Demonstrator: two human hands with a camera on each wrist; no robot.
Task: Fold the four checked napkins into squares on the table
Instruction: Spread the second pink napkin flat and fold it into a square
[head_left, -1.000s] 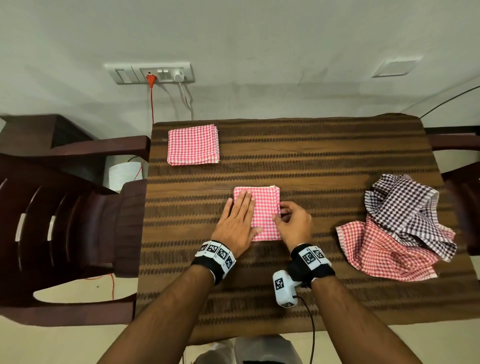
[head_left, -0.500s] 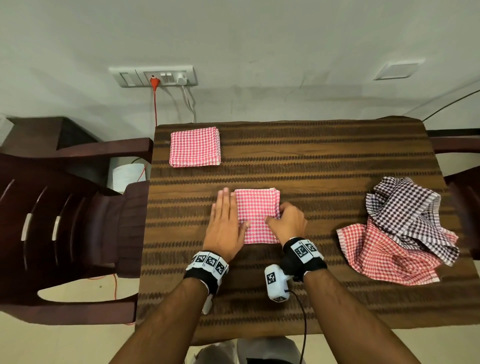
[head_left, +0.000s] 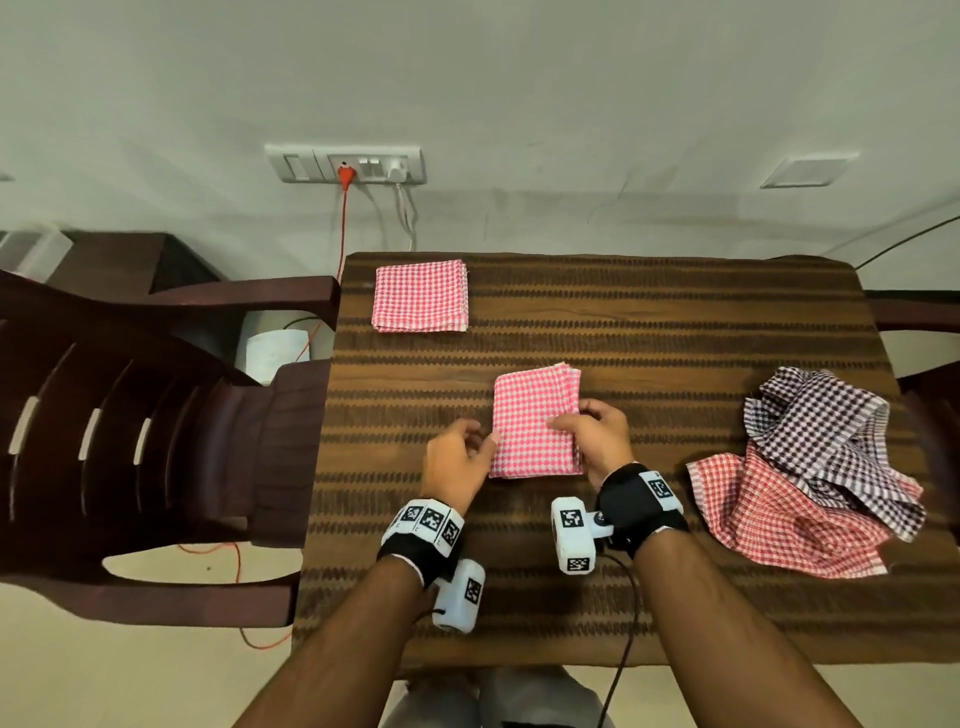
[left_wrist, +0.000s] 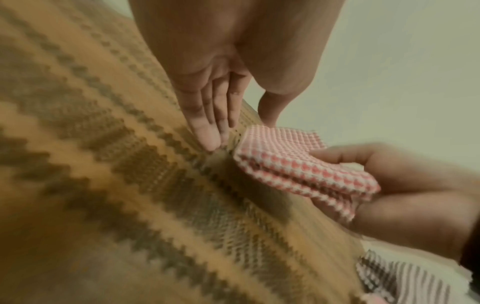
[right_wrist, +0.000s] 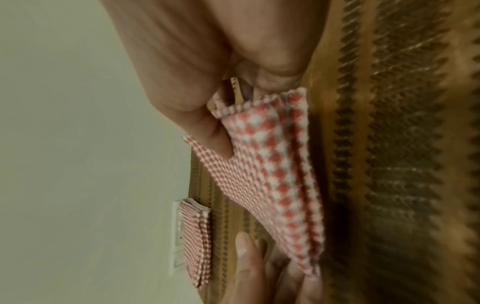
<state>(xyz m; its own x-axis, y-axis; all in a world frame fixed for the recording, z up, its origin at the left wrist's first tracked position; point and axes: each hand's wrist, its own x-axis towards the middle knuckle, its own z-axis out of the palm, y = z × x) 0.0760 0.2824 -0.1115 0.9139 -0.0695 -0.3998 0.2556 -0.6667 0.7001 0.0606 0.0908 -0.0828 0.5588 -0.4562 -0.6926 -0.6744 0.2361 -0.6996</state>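
Observation:
A pink checked napkin (head_left: 535, 421), folded to a small square, is at the middle of the table (head_left: 675, 338). My right hand (head_left: 576, 423) grips its right edge, thumb on top and fingers beneath, and that side is raised off the wood (left_wrist: 306, 174) (right_wrist: 272, 174). My left hand (head_left: 480, 436) is at the napkin's left edge, fingers (left_wrist: 210, 133) straight and touching the table beside the corner. Another folded pink napkin (head_left: 420, 296) lies at the back left. A crumpled dark purple checked napkin (head_left: 821, 431) lies over a crumpled red one (head_left: 779, 519) at the right.
A dark plastic chair (head_left: 130, 415) stands close against the table's left edge, and another chair's arm (head_left: 924, 312) shows at the right. A wall socket (head_left: 345, 165) with cables hangs behind the table. Bare wood shows between the folded napkins and the crumpled pile.
My left hand slid off the top of the napkin to its left edge. My right hand took hold of the right edge and raised it from the table.

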